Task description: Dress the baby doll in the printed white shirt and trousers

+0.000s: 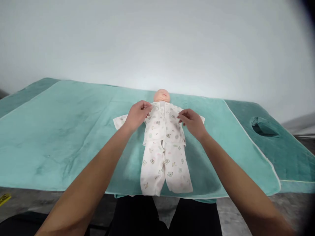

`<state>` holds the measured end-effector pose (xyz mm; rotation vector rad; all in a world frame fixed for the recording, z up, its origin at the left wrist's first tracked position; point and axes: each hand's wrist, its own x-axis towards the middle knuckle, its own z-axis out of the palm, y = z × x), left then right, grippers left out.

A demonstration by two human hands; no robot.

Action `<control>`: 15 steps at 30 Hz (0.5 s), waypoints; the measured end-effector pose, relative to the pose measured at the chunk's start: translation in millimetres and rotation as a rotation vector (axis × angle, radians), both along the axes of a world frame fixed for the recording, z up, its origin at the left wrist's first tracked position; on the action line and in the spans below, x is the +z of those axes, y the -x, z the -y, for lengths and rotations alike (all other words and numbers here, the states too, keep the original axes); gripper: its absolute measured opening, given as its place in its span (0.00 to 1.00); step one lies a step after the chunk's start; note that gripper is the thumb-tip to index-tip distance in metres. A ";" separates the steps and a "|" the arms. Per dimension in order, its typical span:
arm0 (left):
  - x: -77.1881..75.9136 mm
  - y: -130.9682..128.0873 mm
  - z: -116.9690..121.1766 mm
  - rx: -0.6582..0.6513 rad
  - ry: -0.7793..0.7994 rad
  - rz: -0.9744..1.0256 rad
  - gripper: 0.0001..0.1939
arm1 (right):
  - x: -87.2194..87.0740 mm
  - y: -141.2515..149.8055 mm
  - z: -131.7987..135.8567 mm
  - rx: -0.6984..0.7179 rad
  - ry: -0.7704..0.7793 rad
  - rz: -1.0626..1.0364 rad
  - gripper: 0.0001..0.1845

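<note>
A baby doll (161, 95) lies on its back, head toward the wall, in a white printed baby shirt (159, 126) and matching trousers (154, 167). My left hand (139, 115) is closed, its bent fingertips pinching the shirt by the shoulder on the left side. On the other side, my right hand (193, 123) has its curled fingers closed at the cloth near the upper sleeve. The shirt's front edges meet down the middle, and its sleeves stretch out sideways, partly hidden behind my hands. Both trouser legs point toward me, slightly apart.
A teal cover (61, 131) spreads over the padded table, whose face hole (264, 127) is at the right. A pale wall (157, 42) rises behind. My dark-clad legs (137, 216) are below the front edge, and a dark seat (23, 223) stands at lower left.
</note>
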<state>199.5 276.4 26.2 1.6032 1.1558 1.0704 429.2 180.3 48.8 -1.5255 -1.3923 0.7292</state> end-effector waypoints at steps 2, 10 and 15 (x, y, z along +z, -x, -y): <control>-6.8 -16.8 -28.4 0.009 0.020 -0.065 0.12 | 1.8 18.4 -29.8 -0.027 -0.012 0.208 0.08; -2.5 -50.8 -50.8 0.017 0.003 -0.273 0.07 | -29.6 38.8 -121.1 -0.069 0.173 0.703 0.13; -12.1 -45.0 -54.8 -0.024 0.181 0.164 0.08 | -55.9 23.2 -126.9 -0.098 -0.038 0.220 0.17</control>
